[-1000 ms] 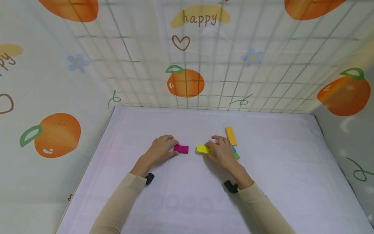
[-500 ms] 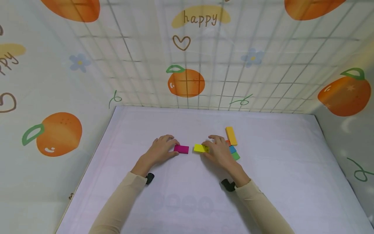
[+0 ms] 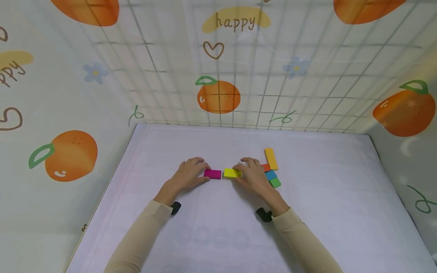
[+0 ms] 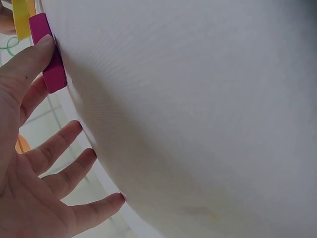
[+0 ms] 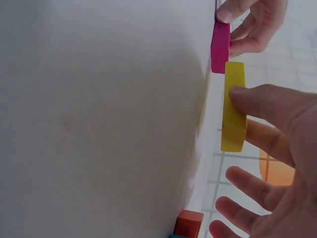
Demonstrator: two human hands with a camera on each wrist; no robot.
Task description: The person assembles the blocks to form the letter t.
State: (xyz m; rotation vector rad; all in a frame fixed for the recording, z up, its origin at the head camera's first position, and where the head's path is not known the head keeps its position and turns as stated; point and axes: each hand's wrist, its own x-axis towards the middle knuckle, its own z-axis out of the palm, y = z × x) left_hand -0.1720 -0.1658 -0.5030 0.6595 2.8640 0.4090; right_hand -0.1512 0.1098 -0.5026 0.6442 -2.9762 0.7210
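A magenta block (image 3: 213, 174) lies flat on the white table, its left end pinched between thumb and index finger of my left hand (image 3: 189, 174). In the left wrist view the thumb presses the near side of this magenta block (image 4: 55, 74), and the other fingers spread toward the tabletop. To its right, my right hand (image 3: 254, 176) pinches a yellow block (image 3: 231, 173) by thumb and index finger. A narrow gap separates the two blocks in the head view. In the right wrist view the yellow block (image 5: 234, 134) shows its long side, the remaining fingers loosely spread.
Right of my right hand lie a red block (image 3: 266, 167), a blue block (image 3: 271, 174) and a green block (image 3: 275, 182) in a close row. An orange-yellow block (image 3: 271, 159) stands slanted behind them. A patterned cloth wall (image 3: 164, 98) rises at the table's back edge.
My right hand has moved left with the yellow block, narrowing the gap to the magenta block. The red, blue and green blocks are more uncovered. My left hand keeps its hold.
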